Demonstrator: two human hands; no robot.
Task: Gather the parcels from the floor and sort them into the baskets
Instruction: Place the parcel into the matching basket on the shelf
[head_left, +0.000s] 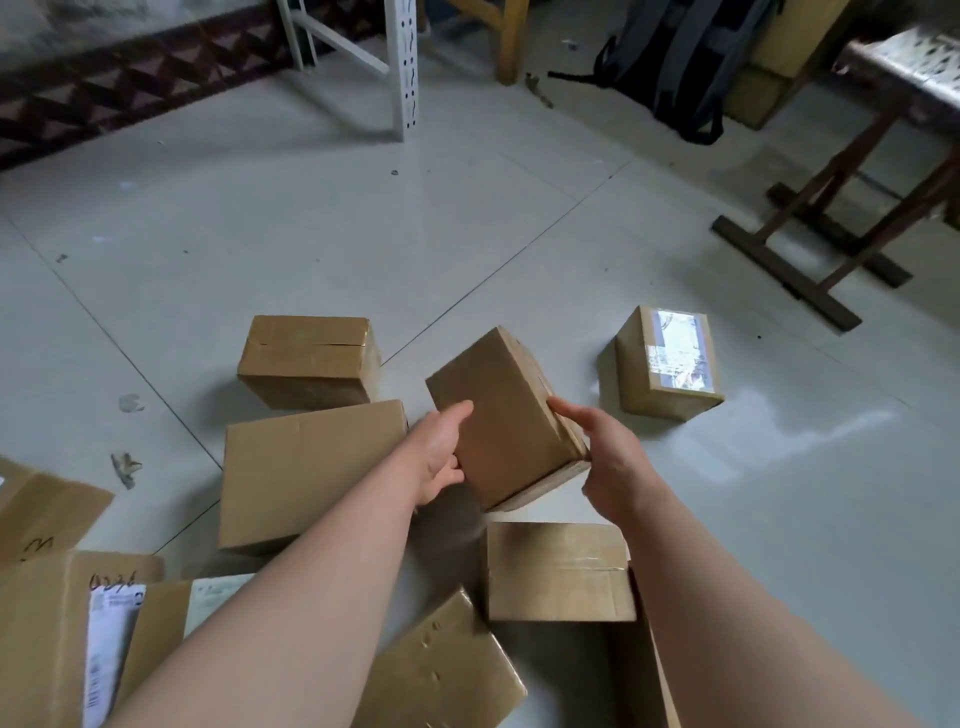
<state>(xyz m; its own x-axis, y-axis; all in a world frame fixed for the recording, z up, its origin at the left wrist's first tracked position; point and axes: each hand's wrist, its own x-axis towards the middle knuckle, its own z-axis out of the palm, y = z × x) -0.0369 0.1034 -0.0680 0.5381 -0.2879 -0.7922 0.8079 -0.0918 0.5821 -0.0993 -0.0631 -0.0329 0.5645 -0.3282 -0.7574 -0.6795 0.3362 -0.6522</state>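
both hands clasp one tilted parcel.

So I count nine cardboard boxes: one held up mid-frame, one behind it at left, one with a label at right, a big one left of centre, one lower centre, and four more along the bottom and lower left. One backpack upper right. Two hands.

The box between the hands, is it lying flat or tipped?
Tipped: the box sits tilted, held between left hand and right hand.
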